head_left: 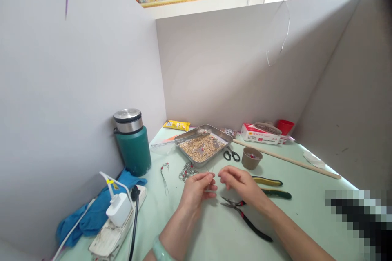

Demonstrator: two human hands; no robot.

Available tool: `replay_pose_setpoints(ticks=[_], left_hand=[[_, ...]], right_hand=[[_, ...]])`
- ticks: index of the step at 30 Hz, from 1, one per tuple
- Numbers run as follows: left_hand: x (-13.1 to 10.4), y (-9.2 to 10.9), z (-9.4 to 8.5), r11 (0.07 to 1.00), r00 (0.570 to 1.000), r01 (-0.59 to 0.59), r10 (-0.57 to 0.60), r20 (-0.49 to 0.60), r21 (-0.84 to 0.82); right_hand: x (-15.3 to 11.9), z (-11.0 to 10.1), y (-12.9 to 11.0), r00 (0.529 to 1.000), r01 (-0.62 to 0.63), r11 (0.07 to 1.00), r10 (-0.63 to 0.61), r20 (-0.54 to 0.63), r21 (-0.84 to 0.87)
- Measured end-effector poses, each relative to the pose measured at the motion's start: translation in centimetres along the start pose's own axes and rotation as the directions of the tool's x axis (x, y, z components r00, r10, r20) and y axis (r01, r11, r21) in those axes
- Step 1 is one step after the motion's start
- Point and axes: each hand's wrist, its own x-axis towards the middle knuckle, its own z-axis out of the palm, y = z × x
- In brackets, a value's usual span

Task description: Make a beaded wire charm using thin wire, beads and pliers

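My left hand (pixel 197 189) is closed in a pinch on thin wire (pixel 209 169), whose fine ends stick up above the fingertips. Just to its right, my right hand (pixel 237 179) has its thumb and fingers curled together; whatever lies between them is too small to make out. Below the right hand lie black-and-red pliers (pixel 249 222) with their jaws apart. A second pair with green-and-yellow handles (pixel 275 193) is partly hidden behind the right wrist. Beyond the left hand sits a pile of wired red and clear beads (pixel 187 171). A beaded wire piece (pixel 164 175) lies farther left.
A metal tray (pixel 200 164) of gold beads stands behind the hands, with scissors (pixel 231 155) and a brown cup (pixel 251 161) to its right. A wooden stick (pixel 290 160) crosses the back right. A green flask (pixel 133 149) and power strip (pixel 107 238) are left.
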Motion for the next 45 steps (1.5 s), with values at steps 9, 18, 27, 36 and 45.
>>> replay_pose_setpoints(ticks=[9,18,27,36,45], left_hand=[[-0.1,-0.1,0.4,0.999,0.994,0.045,-0.047,0.096,0.019],[0.2,-0.6,0.6,0.962,0.990,-0.111,0.086,0.108,0.251],[-0.2,-0.3,0.5,0.996,0.971,-0.046,0.028,0.239,0.074],[-0.4,0.2,1.0,0.997,0.990,0.002,-0.013,0.144,0.079],[-0.7,0.3,0.6,0.978,0.980,0.031,-0.070,0.185,0.206]], right_hand=[[-0.1,0.9,0.8,0.980,0.144,0.939,-0.180,-0.089,-0.312],[0.1,0.3,0.5,1.000,-0.016,0.996,0.016,-0.001,-0.087],[0.2,0.7,0.6,0.997,-0.076,0.992,0.077,-0.003,0.097],[0.2,0.1,-0.3,0.985,-0.155,0.985,0.161,-0.068,0.080],[0.3,-0.7,-0.3,0.943,-0.295,0.952,0.304,-0.133,0.086]])
